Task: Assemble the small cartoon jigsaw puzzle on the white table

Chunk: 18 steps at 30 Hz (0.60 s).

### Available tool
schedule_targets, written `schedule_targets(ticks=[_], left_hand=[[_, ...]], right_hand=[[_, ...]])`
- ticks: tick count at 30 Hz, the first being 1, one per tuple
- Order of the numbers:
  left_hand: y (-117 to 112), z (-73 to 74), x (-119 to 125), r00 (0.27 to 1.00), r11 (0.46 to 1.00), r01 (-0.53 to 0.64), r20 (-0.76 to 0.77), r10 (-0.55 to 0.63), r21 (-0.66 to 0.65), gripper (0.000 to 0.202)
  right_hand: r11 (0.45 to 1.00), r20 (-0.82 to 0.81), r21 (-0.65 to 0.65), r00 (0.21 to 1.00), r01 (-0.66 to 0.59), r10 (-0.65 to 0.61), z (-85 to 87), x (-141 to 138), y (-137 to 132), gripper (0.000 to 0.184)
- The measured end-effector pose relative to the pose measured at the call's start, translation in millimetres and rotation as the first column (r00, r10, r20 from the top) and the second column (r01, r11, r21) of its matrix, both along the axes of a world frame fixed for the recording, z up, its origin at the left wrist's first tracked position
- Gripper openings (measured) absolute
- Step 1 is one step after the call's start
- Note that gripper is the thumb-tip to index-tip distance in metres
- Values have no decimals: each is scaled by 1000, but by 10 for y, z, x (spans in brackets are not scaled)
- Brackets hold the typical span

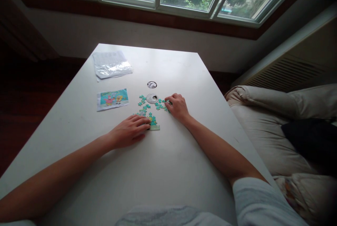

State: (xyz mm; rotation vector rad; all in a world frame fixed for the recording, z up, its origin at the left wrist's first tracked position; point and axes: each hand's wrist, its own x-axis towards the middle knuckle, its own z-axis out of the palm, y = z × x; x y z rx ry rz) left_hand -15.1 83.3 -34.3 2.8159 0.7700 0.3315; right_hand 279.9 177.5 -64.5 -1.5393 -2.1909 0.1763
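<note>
Small teal jigsaw pieces [151,105] lie scattered in the middle of a white table [163,169]. My left hand [129,131] rests flat, fingers stretched out, on a partly joined patch of the puzzle [153,124]. My right hand [177,106] is curled, its fingertips pinched on a loose piece at the right end of the scatter. A colourful cartoon reference picture [112,99] lies to the left of the pieces.
A crumpled clear plastic bag on a sheet of paper [112,66] lies at the far left. A round cable hole [152,84] and its round cap [152,98] are beside the pieces. A cushioned seat [276,127] stands along the table's right edge.
</note>
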Motion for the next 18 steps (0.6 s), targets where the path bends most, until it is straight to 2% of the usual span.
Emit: schedule_targets(ticks=[13,18], left_hand=[[3,-12,-4,1000,1000,-1,7,1,4,33],[8,-19,-9,1000,1000,3,-7,-3,3,35]], right_hand=[[993,11,-116,1000,-18,19,-4,22,52,13],[993,-18,-107,999,-42,41,-1,-6,25,9]])
